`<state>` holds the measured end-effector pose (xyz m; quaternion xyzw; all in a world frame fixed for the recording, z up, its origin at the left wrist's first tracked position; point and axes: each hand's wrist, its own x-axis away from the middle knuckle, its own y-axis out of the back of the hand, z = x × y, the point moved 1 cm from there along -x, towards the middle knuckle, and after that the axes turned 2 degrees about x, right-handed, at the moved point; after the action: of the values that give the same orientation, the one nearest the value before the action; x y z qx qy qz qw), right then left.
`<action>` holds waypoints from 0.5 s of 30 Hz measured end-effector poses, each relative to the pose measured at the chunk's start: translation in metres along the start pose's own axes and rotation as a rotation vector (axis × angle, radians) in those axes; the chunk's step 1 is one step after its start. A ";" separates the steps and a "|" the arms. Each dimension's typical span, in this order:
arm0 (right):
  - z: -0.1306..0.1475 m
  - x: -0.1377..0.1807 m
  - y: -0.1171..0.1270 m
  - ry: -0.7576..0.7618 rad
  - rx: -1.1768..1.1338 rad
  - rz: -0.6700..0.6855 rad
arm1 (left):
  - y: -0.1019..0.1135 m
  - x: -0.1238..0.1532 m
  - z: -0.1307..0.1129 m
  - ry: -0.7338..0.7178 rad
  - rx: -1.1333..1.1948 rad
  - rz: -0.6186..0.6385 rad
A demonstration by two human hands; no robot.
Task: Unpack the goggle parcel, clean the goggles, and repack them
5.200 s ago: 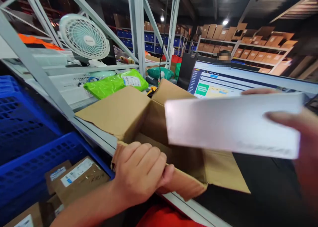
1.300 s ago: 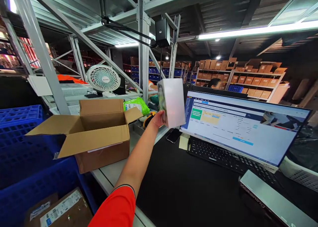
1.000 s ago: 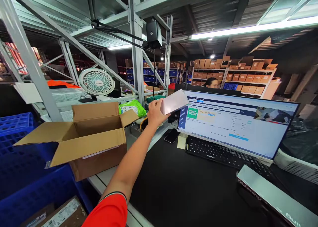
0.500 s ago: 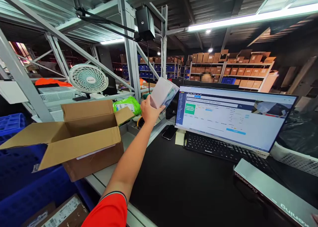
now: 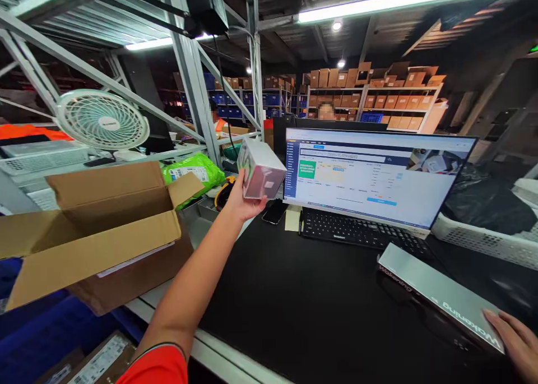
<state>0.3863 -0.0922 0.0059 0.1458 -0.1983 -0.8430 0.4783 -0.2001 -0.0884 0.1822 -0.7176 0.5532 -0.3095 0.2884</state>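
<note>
Holding a small white box aloft at 11 o'clock, left hand clamped on its lower end; looks light, stiff, slick, best pinched across narrow faces. Right hand rests flat on silver box at 4 o'clock, fingers open.

Left arm stretched far forward and slightly up, bare forearm, red sleeve at the shoulder. Left hand raised, fingers and thumb clasped around something held up. Right hand low at the bottom right corner, fingers flat and resting, only partly in view.
</note>
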 end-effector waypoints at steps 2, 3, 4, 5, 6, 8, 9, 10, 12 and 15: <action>0.014 0.008 0.002 -0.139 -0.041 0.006 | 0.011 0.016 0.008 0.048 -0.032 -0.056; 0.020 0.010 0.003 -0.155 -0.046 0.036 | 0.019 0.023 0.012 0.050 -0.072 -0.110; 0.024 0.012 0.003 -0.155 -0.043 0.058 | 0.029 0.031 0.015 0.046 -0.131 -0.177; 0.024 0.012 0.004 -0.145 -0.032 0.071 | 0.040 0.039 0.017 0.032 -0.215 -0.264; 0.023 0.011 0.004 -0.131 -0.017 0.073 | 0.052 0.047 0.019 0.029 -0.311 -0.334; 0.013 0.006 0.003 -0.094 0.004 0.069 | 0.077 0.063 0.021 0.040 -0.492 -0.405; 0.008 0.002 0.001 -0.065 0.001 0.071 | 0.088 0.071 0.022 0.070 -0.563 -0.413; 0.002 -0.001 -0.001 -0.030 -0.008 0.082 | 0.098 0.078 0.022 0.110 -0.616 -0.415; -0.005 -0.005 -0.004 0.060 -0.023 0.110 | 0.114 0.090 0.022 0.210 -0.679 -0.416; -0.006 -0.003 -0.004 0.243 0.098 0.133 | 0.129 0.097 0.022 0.322 -0.722 -0.457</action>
<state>0.3876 -0.0892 -0.0008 0.2564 -0.1888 -0.7748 0.5461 -0.2440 -0.2096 0.0826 -0.8186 0.4910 -0.2601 -0.1455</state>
